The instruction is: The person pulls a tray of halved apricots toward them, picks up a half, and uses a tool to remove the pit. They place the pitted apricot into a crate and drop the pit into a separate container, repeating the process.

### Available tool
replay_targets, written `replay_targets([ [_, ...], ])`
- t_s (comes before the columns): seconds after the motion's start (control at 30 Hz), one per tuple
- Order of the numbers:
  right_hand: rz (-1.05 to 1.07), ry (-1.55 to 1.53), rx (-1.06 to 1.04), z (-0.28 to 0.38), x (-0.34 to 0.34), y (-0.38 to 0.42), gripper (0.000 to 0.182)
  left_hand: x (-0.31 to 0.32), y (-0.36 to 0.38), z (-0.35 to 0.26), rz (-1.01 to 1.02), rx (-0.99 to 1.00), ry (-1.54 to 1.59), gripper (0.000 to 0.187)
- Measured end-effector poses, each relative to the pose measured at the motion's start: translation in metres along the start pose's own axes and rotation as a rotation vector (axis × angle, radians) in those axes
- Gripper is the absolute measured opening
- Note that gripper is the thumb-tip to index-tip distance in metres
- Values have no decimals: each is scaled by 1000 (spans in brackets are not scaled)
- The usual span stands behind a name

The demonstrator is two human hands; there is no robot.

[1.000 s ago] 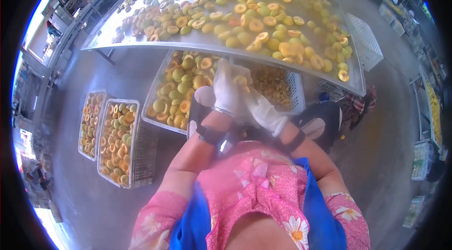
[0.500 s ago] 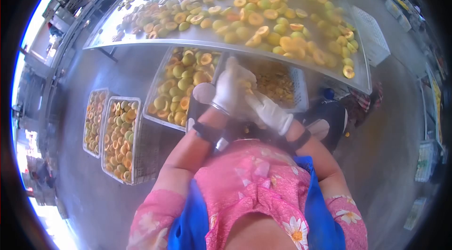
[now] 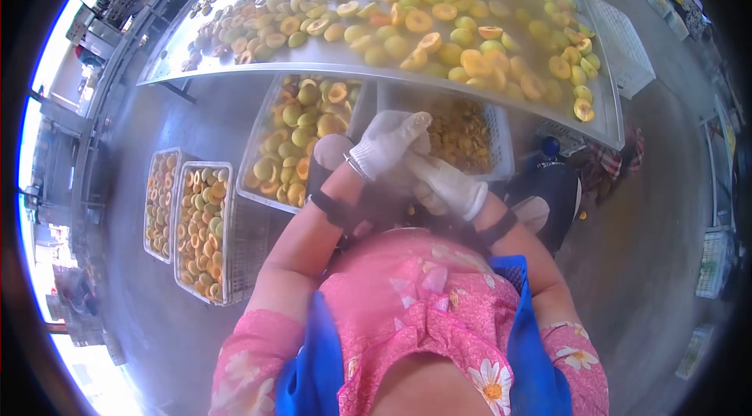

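My left hand (image 3: pixel 389 143), in a white glove, is closed in front of my chest, its fingertips pointing right. Close against it, my right hand (image 3: pixel 448 184), also gloved, has its fingers bent inward. Whatever lies between the two hands is hidden or too blurred to make out. Beyond them slopes a metal table (image 3: pixel 313 71) with many halved yellow-green fruits (image 3: pixel 419 21). Under its edge, a crate of fruit halves (image 3: pixel 301 136) stands left of my hands, and a crate of small brown pieces (image 3: pixel 464 134) is just behind them.
Two narrow crates of fruit, one nearer (image 3: pixel 202 232) and one farther left (image 3: pixel 161 204), stand on the floor. A white crate (image 3: pixel 621 48) is beside the table's right end. Someone's dark-clothed leg (image 3: pixel 558 200) shows right of my right hand.
My left hand has turned and moved slightly down and right, its fingers now pointing right instead of up. My right hand stays nearly in place. The view has shifted slightly.
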State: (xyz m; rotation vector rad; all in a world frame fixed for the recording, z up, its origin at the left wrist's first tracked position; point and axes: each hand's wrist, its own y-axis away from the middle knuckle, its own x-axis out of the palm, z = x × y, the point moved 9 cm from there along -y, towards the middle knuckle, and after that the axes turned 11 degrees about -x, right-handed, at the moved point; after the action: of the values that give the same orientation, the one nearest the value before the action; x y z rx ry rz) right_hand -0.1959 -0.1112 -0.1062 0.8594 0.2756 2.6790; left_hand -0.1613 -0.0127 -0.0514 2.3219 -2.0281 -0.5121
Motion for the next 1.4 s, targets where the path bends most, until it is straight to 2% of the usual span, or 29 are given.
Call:
replay_targets([
  [0.03, -3, -1, -1, 0, -1, 2, 34, -2, 0, 4, -14, -51, 166, 48],
  [0.07, 40, -139, 42, -3, 6, 5, 35, -3, -1, 8, -27, -99, 331, 50],
  [0.1, 86, -276, 87, -5, 14, 7, 36, -5, 0, 9, -13, -45, 421, 48],
  [0.13, 87, -273, 84, -6, 13, 4, 36, -4, -1, 14, -13, -41, 421, 48],
  [0.2, 317, -575, 104, -9, 35, -2, 38, -12, -1, 35, -115, -167, 824, 49],
  [0.23, 411, -729, 118, -9, 43, -5, 41, -6, -1, 32, -94, -126, 1019, 50],
  [0.27, 415, -725, 118, -11, 41, -7, 41, -8, -5, 29, -97, -121, 1018, 50],
  [0.33, 457, -837, 73, -5, 44, -10, 44, -27, -6, 44, -347, -193, 1169, 51],
  [0.37, 465, -832, 76, -7, 43, -10, 44, -39, -6, 33, -251, -69, 1302, 49],
  [0.43, 508, -949, -64, 10, 32, -10, 40, -107, 4, 53, -544, 49, 933, 45],
  [0.47, 513, -943, -70, 11, 27, -10, 40, -144, 11, 73, -683, -53, 726, 50],
  [0.5, 403, -933, -125, 11, 13, -16, 39, -178, 20, 65, -816, -16, 321, 42],
  [0.53, 292, -923, -180, 11, -1, -20, 39, -185, 23, 50, -800, 101, 278, 30],
  [0.6, 270, -876, -208, 14, -4, -23, 38, -209, 24, 34, -940, 170, -99, 27],
  [0.63, 213, -860, -207, 11, -9, -27, 37, -198, 18, 12, -958, 144, -198, 30],
  [0.67, 156, -844, -205, 8, -13, -31, 36, -177, 3, 2, -821, 82, -129, 34],
  [0.73, 86, -813, -197, 10, -17, -30, 35, -152, -36, -10, -710, -30, -400, 30],
  [0.8, 17, -795, -224, 14, -25, -29, 36, -121, -80, -32, -607, 21, -677, 39],
  [0.83, -11, -768, -235, 15, -30, -28, 37, -114, -93, -40, -605, 30, -678, 39],
  [0.9, -23, -777, -243, 17, -36, -26, 38, -89, -127, -23, -314, -251, -946, 53],
  [0.93, -32, -786, -241, 17, -39, -25, 38, -89, -141, -20, -312, -245, -946, 53],
  [1.0, -29, -793, -254, 20, -42, -22, 39, -92, -162, -3, -333, -373, -929, 61],
  [1.17, -4, -741, -270, 26, -43, -19, 37, -84, -164, -1, -298, -349, -639, 51],
  [1.23, -111, -714, -297, 30, -46, -17, 44, -64, -153, -22, -297, -202, -443, 50],
  [1.27, -117, -714, -300, 34, -42, -15, 44, -57, -152, -19, -292, -200, -441, 50],
  [1.33, -260, -526, -320, 42, -47, -9, 42, -44, -143, -37, -351, -38, -457, 54],
  [1.4, -322, -452, -335, 47, -49, -2, 40, -30, -137, -36, -320, -34, -504, 50],
])
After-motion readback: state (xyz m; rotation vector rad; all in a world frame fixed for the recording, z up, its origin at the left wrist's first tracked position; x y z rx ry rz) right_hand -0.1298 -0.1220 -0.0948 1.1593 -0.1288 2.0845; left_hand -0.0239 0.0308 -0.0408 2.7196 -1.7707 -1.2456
